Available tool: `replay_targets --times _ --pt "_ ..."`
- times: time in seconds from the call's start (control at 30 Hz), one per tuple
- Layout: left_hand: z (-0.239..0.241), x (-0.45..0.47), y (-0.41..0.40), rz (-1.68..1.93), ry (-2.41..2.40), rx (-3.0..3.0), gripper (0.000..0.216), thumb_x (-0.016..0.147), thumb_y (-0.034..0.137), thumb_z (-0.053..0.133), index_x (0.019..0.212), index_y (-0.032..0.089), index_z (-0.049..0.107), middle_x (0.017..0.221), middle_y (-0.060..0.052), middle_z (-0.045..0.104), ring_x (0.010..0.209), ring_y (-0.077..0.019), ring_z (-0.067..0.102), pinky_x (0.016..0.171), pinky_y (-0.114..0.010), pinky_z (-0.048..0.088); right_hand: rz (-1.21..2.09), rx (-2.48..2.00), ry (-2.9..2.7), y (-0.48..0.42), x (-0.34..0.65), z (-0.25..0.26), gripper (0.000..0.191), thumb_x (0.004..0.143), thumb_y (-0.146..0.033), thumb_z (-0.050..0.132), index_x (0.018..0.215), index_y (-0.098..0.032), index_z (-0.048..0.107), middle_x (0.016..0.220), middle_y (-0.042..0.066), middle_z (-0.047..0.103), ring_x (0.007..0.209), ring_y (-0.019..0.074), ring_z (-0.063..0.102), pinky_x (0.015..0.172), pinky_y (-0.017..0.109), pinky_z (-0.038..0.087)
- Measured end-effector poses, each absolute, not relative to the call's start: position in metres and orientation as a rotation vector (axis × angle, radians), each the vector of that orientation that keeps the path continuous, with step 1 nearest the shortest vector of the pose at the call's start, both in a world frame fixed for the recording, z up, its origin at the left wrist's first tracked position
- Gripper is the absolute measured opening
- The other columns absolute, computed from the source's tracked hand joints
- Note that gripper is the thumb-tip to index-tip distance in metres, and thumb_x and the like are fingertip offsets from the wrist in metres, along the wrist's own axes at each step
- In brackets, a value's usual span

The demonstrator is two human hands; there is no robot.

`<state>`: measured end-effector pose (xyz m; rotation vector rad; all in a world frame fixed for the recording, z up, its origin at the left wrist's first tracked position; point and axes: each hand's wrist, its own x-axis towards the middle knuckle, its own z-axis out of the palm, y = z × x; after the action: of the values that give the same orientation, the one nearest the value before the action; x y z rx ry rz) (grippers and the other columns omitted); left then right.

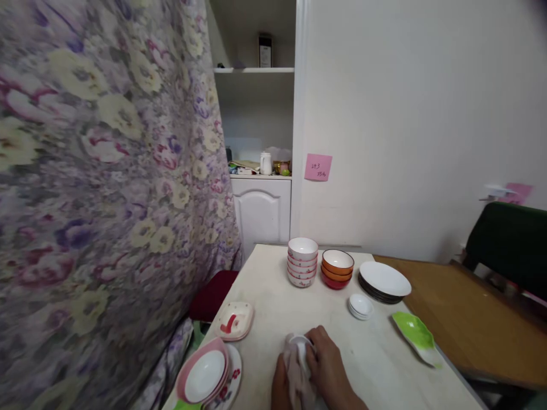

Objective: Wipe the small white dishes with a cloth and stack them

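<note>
Close to the table's front, my right hand (330, 367) grips a small white dish (301, 340) by its right side. A pale pinkish cloth (296, 373) wraps the dish's left side and hangs down between my hands. My left hand (280, 386) is closed around the cloth from the left, with its fingers partly hidden. Beyond my right hand sits a short stack of small white dishes (360, 306). To the left are a pink-rimmed bowl (202, 373) on a flowered plate (235, 373) and squarish dishes with a red mark (236, 320).
Stacked flowered bowls (302, 262), orange and red bowls (337, 269) and white-topped plates (384, 279) stand along the far side of the white table (273, 307). A green leaf-shaped dish (416, 336) lies near the right edge. A floral curtain (115, 199) hangs at left.
</note>
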<state>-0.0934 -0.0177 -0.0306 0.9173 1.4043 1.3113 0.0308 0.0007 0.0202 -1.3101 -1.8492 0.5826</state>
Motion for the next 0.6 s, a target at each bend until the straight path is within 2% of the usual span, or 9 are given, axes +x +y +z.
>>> replay_targets --times 0.1,0.23,0.3,0.4,0.5,0.6 --pt "-0.031 -0.096 -0.012 1.221 1.345 1.066 0.048 0.077 0.039 0.048 0.112 0.006 0.055 0.121 -0.018 0.063 0.121 -0.0294 0.052 0.104 -0.040 0.038 0.561 -1.256 -1.962 0.003 0.043 0.034 0.020 0.082 -0.009 0.039 0.081 -0.019 0.057 0.084 0.004 0.057 0.076 0.0156 0.059 0.068 0.025 0.042" --pt "-0.022 -0.102 -0.010 1.032 1.509 1.317 0.055 0.071 0.049 0.051 0.109 0.011 0.061 0.124 -0.015 0.063 0.123 -0.0295 0.050 0.106 -0.038 0.036 0.538 -1.151 -2.259 0.008 0.060 0.050 0.024 0.078 -0.007 0.041 0.079 -0.021 0.061 0.086 0.002 0.061 0.072 0.0152 0.060 0.065 0.025 0.041" --pt "-0.017 -0.100 -0.011 1.062 1.596 1.319 0.057 0.071 0.051 0.050 0.110 0.011 0.061 0.125 -0.016 0.063 0.123 -0.0294 0.051 0.106 -0.039 0.037 0.569 -1.148 -2.183 0.007 0.062 0.047 0.022 0.079 -0.010 0.046 0.087 -0.024 0.062 0.089 0.002 0.062 0.077 0.0160 0.060 0.069 0.026 0.042" --pt "-0.013 -0.091 -0.011 1.231 1.525 1.166 0.053 0.075 0.047 0.044 0.108 0.008 0.058 0.114 -0.017 0.068 0.108 -0.0282 0.061 0.096 -0.037 0.045 0.683 -1.245 -1.847 0.000 0.053 0.027 0.023 0.080 -0.019 0.052 0.102 -0.021 0.056 0.089 0.003 0.060 0.077 0.0168 0.059 0.073 0.028 0.045" --pt "-0.009 -0.088 -0.013 1.275 1.394 1.113 0.043 0.079 0.041 0.041 0.104 0.010 0.055 0.099 -0.014 0.072 0.093 -0.0253 0.066 0.085 -0.034 0.050 0.743 -1.311 -1.676 -0.007 0.045 0.010 0.014 0.087 -0.025 0.041 0.094 -0.019 0.052 0.079 0.002 0.058 0.067 0.0167 0.056 0.065 0.029 0.045" --pt "-0.003 -0.095 -0.015 1.145 1.444 1.368 0.037 0.082 0.038 0.040 0.103 0.013 0.056 0.097 -0.012 0.072 0.089 -0.0219 0.065 0.082 -0.031 0.049 0.679 -1.267 -1.782 -0.008 0.052 0.015 0.012 0.086 -0.018 0.039 0.083 -0.021 0.050 0.076 0.002 0.057 0.068 0.0167 0.056 0.064 0.027 0.042"
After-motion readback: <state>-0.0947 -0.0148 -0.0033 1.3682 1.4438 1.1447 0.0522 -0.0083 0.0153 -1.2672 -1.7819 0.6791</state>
